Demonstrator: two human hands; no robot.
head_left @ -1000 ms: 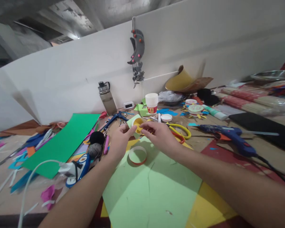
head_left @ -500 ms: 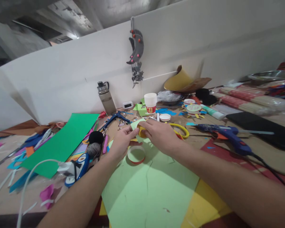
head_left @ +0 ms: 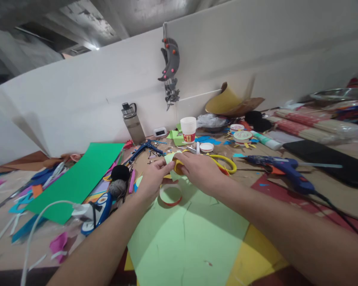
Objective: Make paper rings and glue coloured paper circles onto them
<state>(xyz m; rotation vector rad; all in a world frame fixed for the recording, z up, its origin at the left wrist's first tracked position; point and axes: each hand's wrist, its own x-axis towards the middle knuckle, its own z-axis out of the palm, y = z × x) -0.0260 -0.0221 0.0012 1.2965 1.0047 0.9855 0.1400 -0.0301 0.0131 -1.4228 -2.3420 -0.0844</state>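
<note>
My left hand point(head_left: 155, 174) pinches the edge of a small pale green paper piece point(head_left: 169, 158) between thumb and fingers. My right hand point(head_left: 199, 169), fingers curled and closed, grips a small yellow piece point(head_left: 178, 167) against that paper; its exact kind is partly hidden by the fingers. Just below the hands, a cut paper-cup ring point(head_left: 170, 201) with a red edge rests on a large pale green sheet point(head_left: 185, 238). Yellow-handled scissors point(head_left: 233, 167) lie right beside my right hand, their blades hidden.
Rightward lie a blue glue gun point(head_left: 295, 172) with its cord and a black slab point(head_left: 331, 163). Stacked paper cups point(head_left: 188, 125) and a bottle point(head_left: 133, 123) stand at the back. On the left are a dark green sheet point(head_left: 80, 178), a power strip point(head_left: 97, 216) and scraps.
Both hands stay almost in place. The green paper has tilted a little between my fingers, and slightly more of the yellow piece shows. The view has shifted very slightly.
</note>
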